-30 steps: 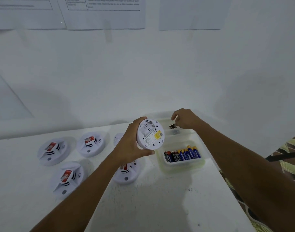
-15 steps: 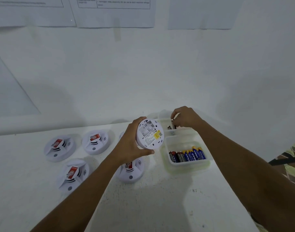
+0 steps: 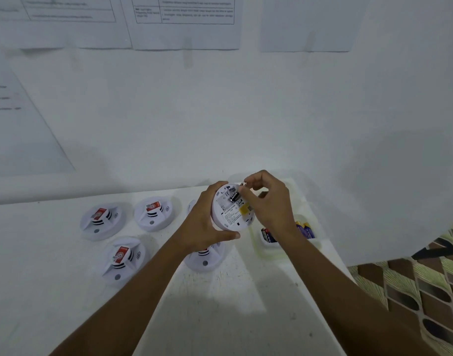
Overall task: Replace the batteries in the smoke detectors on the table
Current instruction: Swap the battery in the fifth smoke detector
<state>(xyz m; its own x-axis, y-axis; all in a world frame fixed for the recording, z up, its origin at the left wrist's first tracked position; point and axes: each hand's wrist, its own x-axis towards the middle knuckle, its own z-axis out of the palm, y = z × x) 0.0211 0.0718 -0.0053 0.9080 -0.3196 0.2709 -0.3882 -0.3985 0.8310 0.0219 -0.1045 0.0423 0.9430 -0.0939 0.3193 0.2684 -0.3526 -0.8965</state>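
Above the bench point(image 3: 220, 317), left hand point(image 3: 207, 222) grip wraps the upturned smoke detector point(image 3: 229, 217) - right hand point(image 3: 269, 204) grip pinches a battery point(image 3: 234, 196) at its slot - skewed, it could jam or drop.

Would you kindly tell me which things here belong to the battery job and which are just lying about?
Job: smoke detector in the left hand; battery pinched by the right hand; spare batteries in the tub; other detectors on the table.
Lying about: papers on the wall; patterned covering beside the table.
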